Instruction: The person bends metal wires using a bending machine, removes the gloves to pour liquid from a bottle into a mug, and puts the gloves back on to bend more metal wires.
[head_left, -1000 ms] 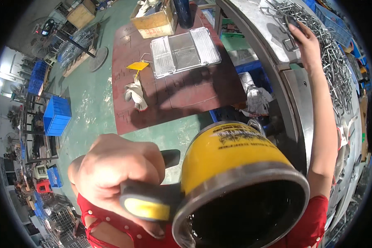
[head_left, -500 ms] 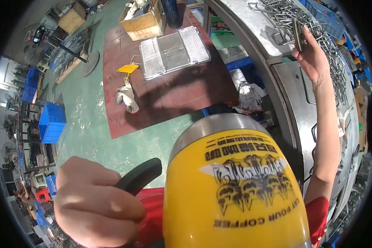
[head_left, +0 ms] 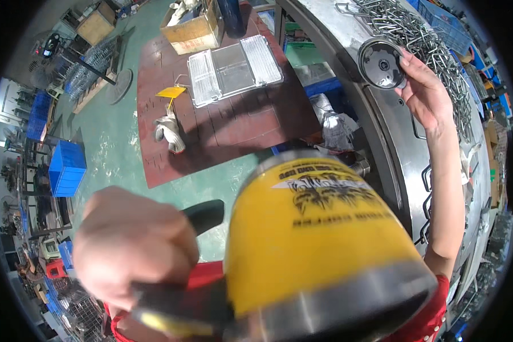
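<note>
A large yellow mug (head_left: 310, 239) with steel bands and a black handle fills the lower middle, tilted and blurred. My left hand (head_left: 134, 242) is closed around its handle, smeared by motion. Out at the upper right, my right hand (head_left: 427, 94) pinches the edge of a round black lid (head_left: 382, 64), whose ringed face shows. The lid hangs above the edge of the steel bench (head_left: 319, 17), apart from the mug. The mug's opening cannot be seen.
Bent metal rods (head_left: 399, 23) lie heaped on the bench. A red-brown table (head_left: 239, 122) holds a wire-mesh basket (head_left: 233, 68), a white glove (head_left: 170, 132), a yellow tag (head_left: 171, 92) and a cardboard box (head_left: 196, 37). A blue bin (head_left: 67, 169) stands on the floor at left.
The lid has turned from edge-on to face-on and moved left and slightly down. The mug has tipped, bringing its near steel band into view, while my left hand has risen slightly.
</note>
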Tool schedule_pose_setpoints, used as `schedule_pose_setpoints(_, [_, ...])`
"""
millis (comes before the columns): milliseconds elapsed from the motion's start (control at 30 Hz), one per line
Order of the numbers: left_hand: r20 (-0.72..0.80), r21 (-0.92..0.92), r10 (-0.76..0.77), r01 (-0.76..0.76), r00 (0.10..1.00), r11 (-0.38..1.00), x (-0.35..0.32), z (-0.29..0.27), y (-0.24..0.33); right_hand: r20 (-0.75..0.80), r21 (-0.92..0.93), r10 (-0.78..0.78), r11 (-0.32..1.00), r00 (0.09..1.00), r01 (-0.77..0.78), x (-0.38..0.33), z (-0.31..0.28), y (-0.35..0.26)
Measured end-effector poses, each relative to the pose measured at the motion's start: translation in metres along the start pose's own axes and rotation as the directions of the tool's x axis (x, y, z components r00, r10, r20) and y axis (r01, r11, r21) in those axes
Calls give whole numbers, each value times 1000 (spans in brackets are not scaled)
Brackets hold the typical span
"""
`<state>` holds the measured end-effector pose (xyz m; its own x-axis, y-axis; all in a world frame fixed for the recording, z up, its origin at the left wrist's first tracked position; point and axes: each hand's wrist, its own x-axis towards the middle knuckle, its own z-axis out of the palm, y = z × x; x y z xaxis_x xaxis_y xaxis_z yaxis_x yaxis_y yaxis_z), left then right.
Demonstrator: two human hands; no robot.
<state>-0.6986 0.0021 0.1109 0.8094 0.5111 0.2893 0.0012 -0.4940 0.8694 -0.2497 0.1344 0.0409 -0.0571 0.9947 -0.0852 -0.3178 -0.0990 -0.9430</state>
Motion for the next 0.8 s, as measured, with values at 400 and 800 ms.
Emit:
schedule_pose_setpoints(400, [-120, -470, -567, 457, 815, 755, -3, 39, -67, 813, -444, -379, 85, 441, 892, -119, 131, 2])
schedule_pose_setpoints(800, [-281, -444, -611, 464, 740, 766, -24, 28, -134, 879, -457, -127, 49, 459, 888, -91, 163, 44])
